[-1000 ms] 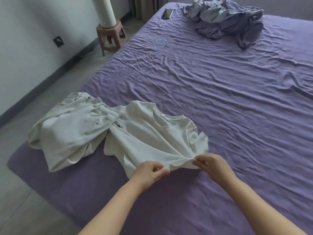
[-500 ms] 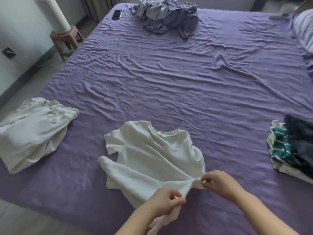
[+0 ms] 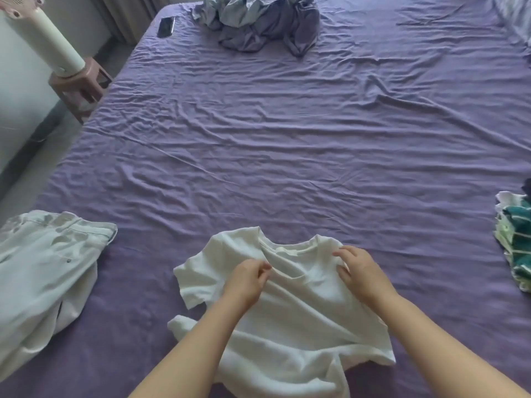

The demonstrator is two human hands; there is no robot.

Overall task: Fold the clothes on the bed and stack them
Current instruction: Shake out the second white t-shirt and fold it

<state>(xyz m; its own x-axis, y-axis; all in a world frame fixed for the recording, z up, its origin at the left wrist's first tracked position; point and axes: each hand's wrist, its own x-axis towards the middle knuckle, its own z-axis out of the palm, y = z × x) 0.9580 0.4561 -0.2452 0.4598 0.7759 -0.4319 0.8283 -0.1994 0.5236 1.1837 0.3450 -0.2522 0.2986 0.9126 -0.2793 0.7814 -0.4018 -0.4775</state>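
A white T-shirt (image 3: 298, 320) lies rumpled on the purple bed sheet (image 3: 287, 156) near the front edge, collar pointing away from me. My left hand (image 3: 248, 278) pinches the cloth just below the collar on its left side. My right hand (image 3: 360, 271) lies on the shirt's right shoulder with fingers spread and curled into the fabric. Pale trousers (image 3: 46, 277) lie loosely on the left. A pile of folded clothes (image 3: 515, 239) with green and white stripes sits at the right edge.
A crumpled grey-purple heap of clothes (image 3: 261, 21) lies at the far end of the bed, a dark phone (image 3: 166, 26) beside it. Left of the bed stands a pink stool (image 3: 83, 87) with a white cylinder (image 3: 48, 41) on it.
Both hands let go of the shirt's hem and moved up to the collar and shoulders. The shirt now lies flatter and nearer to me; the view has swung right.
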